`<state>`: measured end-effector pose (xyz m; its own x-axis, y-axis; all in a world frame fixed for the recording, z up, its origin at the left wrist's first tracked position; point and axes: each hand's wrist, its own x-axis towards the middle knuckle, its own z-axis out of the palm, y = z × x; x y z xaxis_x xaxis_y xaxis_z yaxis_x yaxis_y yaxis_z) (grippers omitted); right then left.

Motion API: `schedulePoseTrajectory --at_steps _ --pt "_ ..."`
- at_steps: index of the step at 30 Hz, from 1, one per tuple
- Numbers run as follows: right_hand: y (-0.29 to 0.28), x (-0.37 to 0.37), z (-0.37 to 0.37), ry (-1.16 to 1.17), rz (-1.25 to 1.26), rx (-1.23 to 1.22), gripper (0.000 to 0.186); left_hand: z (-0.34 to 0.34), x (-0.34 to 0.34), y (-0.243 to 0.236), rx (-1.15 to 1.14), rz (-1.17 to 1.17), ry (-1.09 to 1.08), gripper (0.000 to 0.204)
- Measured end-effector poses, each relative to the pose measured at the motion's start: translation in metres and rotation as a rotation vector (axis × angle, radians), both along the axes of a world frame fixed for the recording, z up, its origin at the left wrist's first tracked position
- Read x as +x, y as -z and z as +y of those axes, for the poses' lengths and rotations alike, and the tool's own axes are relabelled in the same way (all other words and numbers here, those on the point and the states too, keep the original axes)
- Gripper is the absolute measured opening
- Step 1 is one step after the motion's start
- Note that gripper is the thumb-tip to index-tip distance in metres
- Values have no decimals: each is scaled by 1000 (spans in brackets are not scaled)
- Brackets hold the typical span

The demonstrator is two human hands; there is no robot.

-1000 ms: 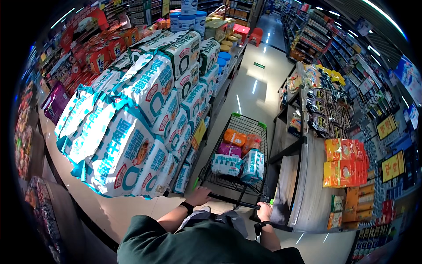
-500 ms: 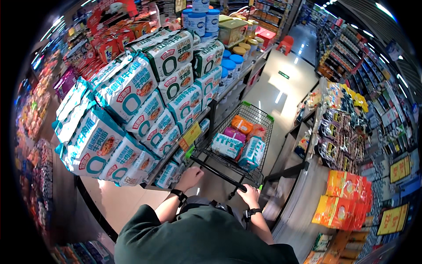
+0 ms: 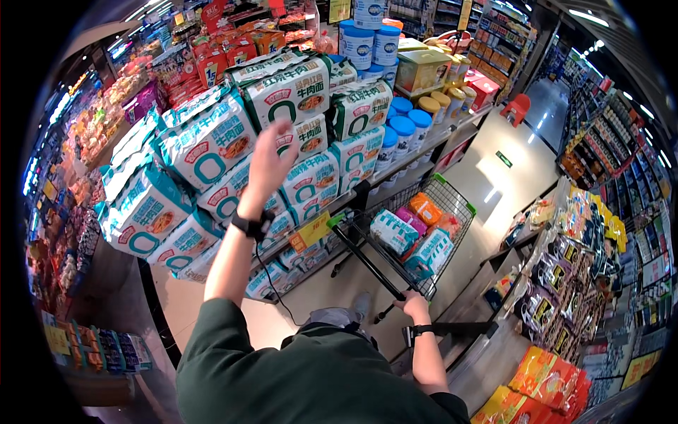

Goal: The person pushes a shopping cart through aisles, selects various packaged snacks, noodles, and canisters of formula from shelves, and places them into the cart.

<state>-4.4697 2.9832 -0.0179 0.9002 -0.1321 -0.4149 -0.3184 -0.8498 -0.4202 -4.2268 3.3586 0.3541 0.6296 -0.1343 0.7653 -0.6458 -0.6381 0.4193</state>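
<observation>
My left hand (image 3: 272, 161) is raised in front of a tall stack of packaged noodle bags, some white and teal (image 3: 210, 131), others white and dark green (image 3: 296, 85). Its fingers are apart and slightly bent, with nothing visible in them; whether the fingertips touch a bag I cannot tell. My right hand (image 3: 412, 302) is closed on the black handle (image 3: 367, 260) of a wire shopping cart (image 3: 459, 226). In the cart lie an orange package (image 3: 424, 206), a purple one (image 3: 411, 220) and white-and-teal bags (image 3: 390, 230).
Blue-lidded cans (image 3: 401, 127) and boxes (image 3: 422, 65) line the shelf beyond the stack. At right, a low rack (image 3: 487, 283) holds snack packets and orange-yellow bags (image 3: 537, 374). A red plastic chair (image 3: 515, 108) stands down the aisle between shelves.
My left hand has left the cart handle and risen to the bag stack. My view has turned left, so the cart and aisle appear further right. My right hand still grips the handle.
</observation>
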Motion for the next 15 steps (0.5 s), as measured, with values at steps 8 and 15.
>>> schedulePoseTrajectory --at_steps 8,15 --pt "5 69 -59 -304 106 69 55 1 166 -97 530 -196 -650 58" --pt "-2 79 -78 -392 137 180 52 17 199 -89 521 134 -645 26"
